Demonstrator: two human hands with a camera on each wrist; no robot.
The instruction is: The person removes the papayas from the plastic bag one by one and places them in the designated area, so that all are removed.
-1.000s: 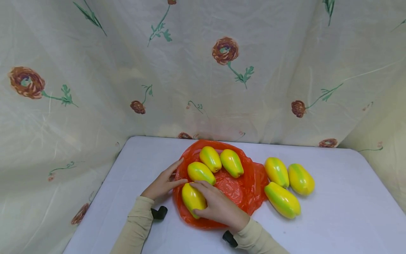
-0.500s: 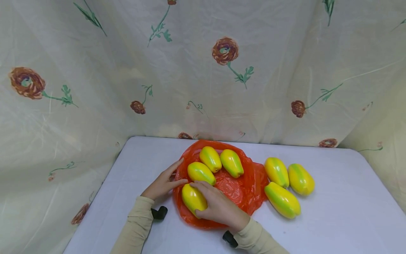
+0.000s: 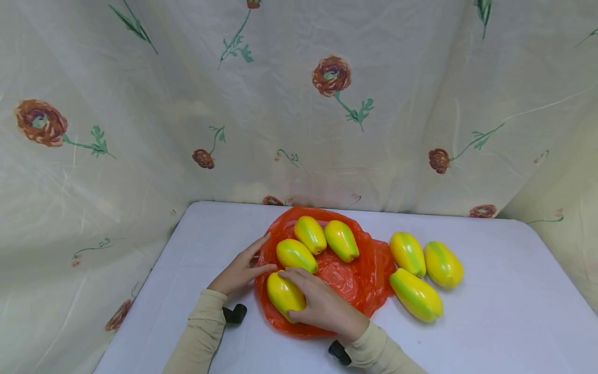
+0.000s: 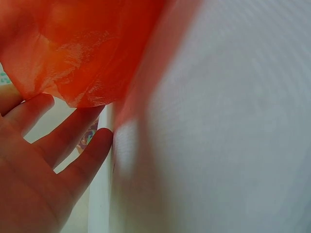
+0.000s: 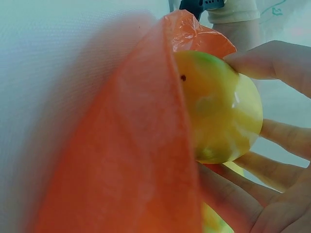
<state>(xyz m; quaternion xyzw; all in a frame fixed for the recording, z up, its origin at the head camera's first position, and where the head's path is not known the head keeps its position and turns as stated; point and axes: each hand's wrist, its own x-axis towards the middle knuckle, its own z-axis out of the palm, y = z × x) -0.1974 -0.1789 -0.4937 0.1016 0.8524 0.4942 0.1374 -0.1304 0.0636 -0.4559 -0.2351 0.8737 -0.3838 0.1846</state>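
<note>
A red plastic bag (image 3: 338,278) lies opened out on the table with several glossy yellow-green papayas in it. My right hand (image 3: 327,304) grips the nearest papaya (image 3: 282,295), thumb on its near side and fingers over the far end, inside the bag's front left rim. In the right wrist view, the round end of this papaya (image 5: 218,107) shows past the bag's edge, between the thumb and spread fingers. My left hand (image 3: 240,270) rests at the bag's left edge, fingers extended. In the left wrist view, its fingertips touch the red film (image 4: 92,58) from outside.
Three more papayas (image 3: 416,295) sit close together on the white table (image 3: 509,306), right of the bag's gathered side. Behind the table hangs a flowered curtain (image 3: 383,171). A black wrist strap (image 3: 235,314) shows at the left cuff, another (image 3: 339,352) at the right.
Almost nothing differs. The papaya under my right hand has shifted very slightly; both hands and the bag stay in place.
</note>
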